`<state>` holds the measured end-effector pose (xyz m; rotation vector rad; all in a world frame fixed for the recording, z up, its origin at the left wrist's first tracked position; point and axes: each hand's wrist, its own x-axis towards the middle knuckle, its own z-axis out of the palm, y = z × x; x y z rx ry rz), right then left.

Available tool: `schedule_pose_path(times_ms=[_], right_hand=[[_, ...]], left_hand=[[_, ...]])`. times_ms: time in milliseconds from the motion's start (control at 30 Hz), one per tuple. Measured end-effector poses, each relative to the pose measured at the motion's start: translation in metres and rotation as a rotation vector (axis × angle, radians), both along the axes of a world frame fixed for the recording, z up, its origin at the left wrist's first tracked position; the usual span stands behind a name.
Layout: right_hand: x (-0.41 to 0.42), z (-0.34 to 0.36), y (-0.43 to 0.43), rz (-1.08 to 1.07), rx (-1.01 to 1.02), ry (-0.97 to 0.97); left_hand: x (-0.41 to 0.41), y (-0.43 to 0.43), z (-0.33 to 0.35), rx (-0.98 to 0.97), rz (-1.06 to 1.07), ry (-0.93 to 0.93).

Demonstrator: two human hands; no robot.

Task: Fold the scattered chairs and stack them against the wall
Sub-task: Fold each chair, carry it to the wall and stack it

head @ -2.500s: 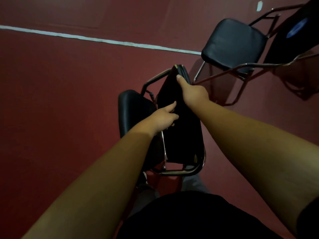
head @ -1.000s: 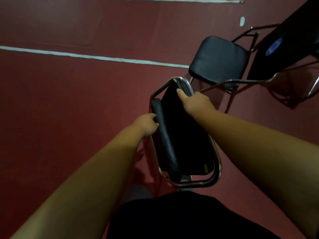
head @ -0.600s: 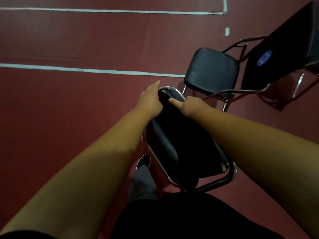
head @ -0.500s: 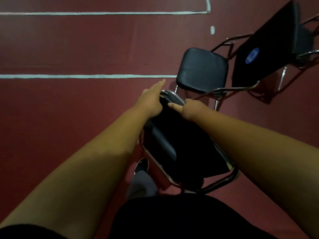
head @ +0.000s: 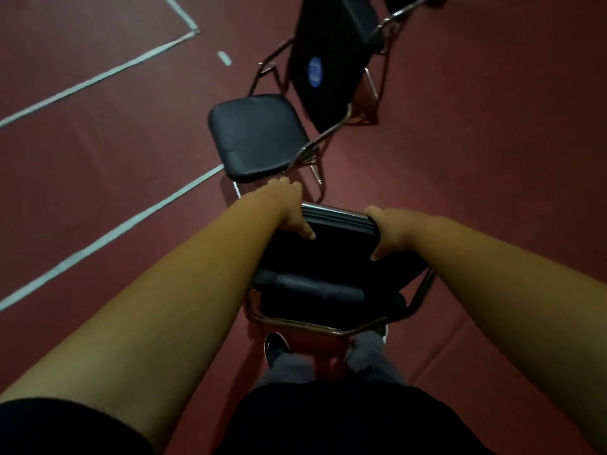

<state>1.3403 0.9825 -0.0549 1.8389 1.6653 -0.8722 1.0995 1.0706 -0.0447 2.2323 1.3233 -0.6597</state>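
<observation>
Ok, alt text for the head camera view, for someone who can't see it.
The left hand and right hand grip the top edge of a folded chair held before the person's legs. Beyond it an unfolded chair with a black seat stands on a red floor with white lines.

One camera, worn on the head, looking down and forward.

It sits high above the red floor (head: 492, 159) and looks steeply down. The left hand (head: 289, 208) and right hand (head: 387, 231), on the folded chair (head: 328, 257), are close, near the middle. The person's feet (head: 276, 348) show low down. An open chair (head: 256, 136) stands farther off, toward the top edge.
</observation>
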Motion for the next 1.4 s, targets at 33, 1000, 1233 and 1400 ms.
schedule_pose_path(times_ms=[33,1000,1233,1400], right_hand=[[0.006,0.000,-0.009,0.009,0.043,-0.038],[0.262,-0.034,-0.196,-0.575,0.128,0.364],[0.392,-0.028,-0.278,-0.780,0.172,0.338],[0.480,-0.018,-0.338,-0.915,0.218,0.223]], left_hand=[[0.007,-0.001,0.000,0.006,-0.047,0.009],[0.376,-0.110,0.007,0.098,-0.611,0.235],[0.546,-0.165,0.005,0.112,-0.833,0.201],[0.661,-0.216,0.015,0.141,-0.987,0.112]])
